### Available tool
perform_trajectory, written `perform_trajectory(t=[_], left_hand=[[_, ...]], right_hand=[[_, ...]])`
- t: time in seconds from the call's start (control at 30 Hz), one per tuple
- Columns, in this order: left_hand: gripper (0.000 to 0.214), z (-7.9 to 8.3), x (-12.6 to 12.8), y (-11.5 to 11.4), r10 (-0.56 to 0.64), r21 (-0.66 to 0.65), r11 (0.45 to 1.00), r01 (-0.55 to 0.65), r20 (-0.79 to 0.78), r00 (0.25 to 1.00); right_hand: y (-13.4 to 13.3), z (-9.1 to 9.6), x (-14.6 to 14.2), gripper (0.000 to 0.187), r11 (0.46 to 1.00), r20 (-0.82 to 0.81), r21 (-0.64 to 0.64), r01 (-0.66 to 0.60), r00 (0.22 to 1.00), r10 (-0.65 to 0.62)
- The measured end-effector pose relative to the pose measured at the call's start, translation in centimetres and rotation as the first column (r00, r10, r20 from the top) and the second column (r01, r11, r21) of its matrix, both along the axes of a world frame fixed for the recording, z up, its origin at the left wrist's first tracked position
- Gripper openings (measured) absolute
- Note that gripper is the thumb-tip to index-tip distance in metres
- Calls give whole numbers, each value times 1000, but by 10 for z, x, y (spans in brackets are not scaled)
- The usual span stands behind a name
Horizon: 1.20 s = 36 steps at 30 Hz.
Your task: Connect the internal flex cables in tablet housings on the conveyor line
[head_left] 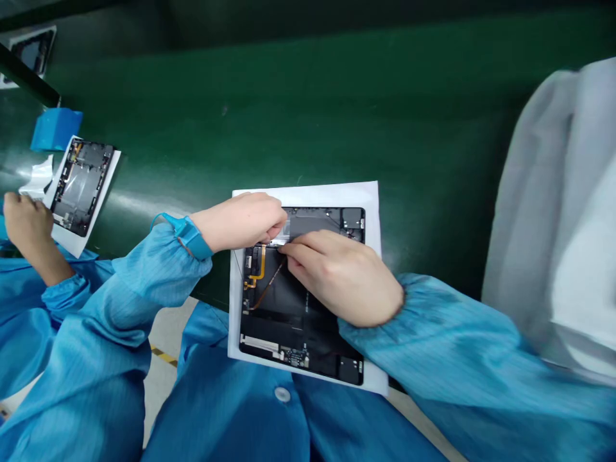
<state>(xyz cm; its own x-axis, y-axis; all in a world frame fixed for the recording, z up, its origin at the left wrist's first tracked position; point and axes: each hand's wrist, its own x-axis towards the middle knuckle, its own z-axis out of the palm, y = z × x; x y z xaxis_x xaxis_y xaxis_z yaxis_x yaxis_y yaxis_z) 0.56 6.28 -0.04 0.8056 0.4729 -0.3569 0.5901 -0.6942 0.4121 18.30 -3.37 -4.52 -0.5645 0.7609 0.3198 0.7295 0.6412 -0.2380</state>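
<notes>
An opened tablet housing (317, 333), black inside, lies on a white foam sheet (373, 218) in front of me. My left hand (243, 220) is over its upper left part, fingers curled and closed; whatever they grip is hidden. From the right, my right hand (339, 273) reaches across the housing. Its thumb and forefinger are pinched together close to the left fingertips, at a shiny clear-silver patch (285, 234). A thin brown cable (269, 287) runs up toward the pinch, but I cannot see whether it is held. An orange ribbon cable (262, 263) lies along the left side.
Green tabletop (308, 115) stretches beyond the sheet. At left, a co-worker's hand (29, 224) is beside another opened tablet (84, 186). Behind that stands a blue box (56, 128), with a further device (33, 51) in the far corner. Grey-white cloth (553, 212) rises at right.
</notes>
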Motion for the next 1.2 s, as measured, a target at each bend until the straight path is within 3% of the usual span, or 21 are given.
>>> perform_trajectory(t=[0.17,0.5,0.7,0.9,0.97,1.03,1.13,1.2], left_hand=[[15,3,-1,-6,32,43,998,-35,65,997],[18,-6,3,-14,28,82,996,-27,-11,1000],[19,2,10,-20,69,184,982,-49,-107,992],[14,16,-27,-53,200,258,953,-160,-138,970],[11,15,-43,-72,179,281,951,-126,-171,969],[10,13,-53,-88,149,342,935,-93,-140,979],[14,11,-57,-106,106,469,877,-104,22,994],[11,12,-57,-115,71,493,859,-142,160,985]], right_hand=[[1,0,0,22,999,25,40,-21,999,20],[2,5,1,21,998,49,56,-23,999,20],[3,2,3,22,1000,38,2,-21,999,21],[13,10,14,22,991,-128,-108,82,987,-95],[14,17,11,22,971,-172,-230,59,980,-100],[13,24,1,18,918,-207,-396,-32,977,-56],[8,31,-20,13,797,-229,-574,-188,971,65],[6,31,-31,5,755,-215,-618,-221,971,108]])
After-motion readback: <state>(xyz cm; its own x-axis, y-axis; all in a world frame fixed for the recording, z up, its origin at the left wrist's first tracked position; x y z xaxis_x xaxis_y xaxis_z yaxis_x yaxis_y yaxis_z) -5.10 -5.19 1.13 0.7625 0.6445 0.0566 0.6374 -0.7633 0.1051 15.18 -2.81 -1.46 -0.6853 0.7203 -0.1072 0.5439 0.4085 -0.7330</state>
